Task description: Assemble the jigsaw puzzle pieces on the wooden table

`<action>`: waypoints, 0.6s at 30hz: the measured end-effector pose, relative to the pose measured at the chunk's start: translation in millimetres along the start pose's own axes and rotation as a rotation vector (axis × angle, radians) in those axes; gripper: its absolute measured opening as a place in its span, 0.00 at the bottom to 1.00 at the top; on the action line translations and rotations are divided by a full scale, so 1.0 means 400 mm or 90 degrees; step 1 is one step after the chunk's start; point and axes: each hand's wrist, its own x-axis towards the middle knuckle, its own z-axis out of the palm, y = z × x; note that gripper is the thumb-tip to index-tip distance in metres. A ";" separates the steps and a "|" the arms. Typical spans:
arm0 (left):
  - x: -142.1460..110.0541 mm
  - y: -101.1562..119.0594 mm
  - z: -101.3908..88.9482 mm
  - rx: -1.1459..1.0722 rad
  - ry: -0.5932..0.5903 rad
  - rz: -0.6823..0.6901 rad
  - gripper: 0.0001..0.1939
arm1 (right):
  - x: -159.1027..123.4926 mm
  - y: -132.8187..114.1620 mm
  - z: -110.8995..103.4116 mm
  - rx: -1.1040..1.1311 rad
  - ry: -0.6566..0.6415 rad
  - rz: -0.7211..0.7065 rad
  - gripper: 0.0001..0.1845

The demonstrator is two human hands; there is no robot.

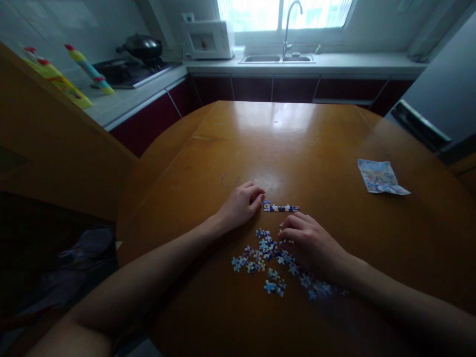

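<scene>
A short strip of joined jigsaw puzzle pieces (281,208) lies on the table, blue and cream, with its left end one piece taller. My left hand (242,204) rests beside that end, fingers curled together and fingertips against the corner. Below the strip, my right hand (308,239) is lowered over loose jigsaw puzzle pieces (266,245), its fingers bent inward and closed. Whatever sits between those fingertips is hidden by the hand. Most loose pieces are blue, white and purple; some lie under my right hand and wrist. A smaller cluster of pieces (274,285) sits nearer to me.
The wooden table (238,139) carries a creased printed picture sheet (381,176) at the right. Beyond it are a counter with a sink (277,58), a white microwave (208,39), a stove with a black pan (143,47), and yellow bottles (65,84) at left.
</scene>
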 end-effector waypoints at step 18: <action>0.000 0.002 0.001 -0.002 -0.011 0.001 0.08 | -0.008 -0.044 0.008 -0.103 -0.138 0.006 0.07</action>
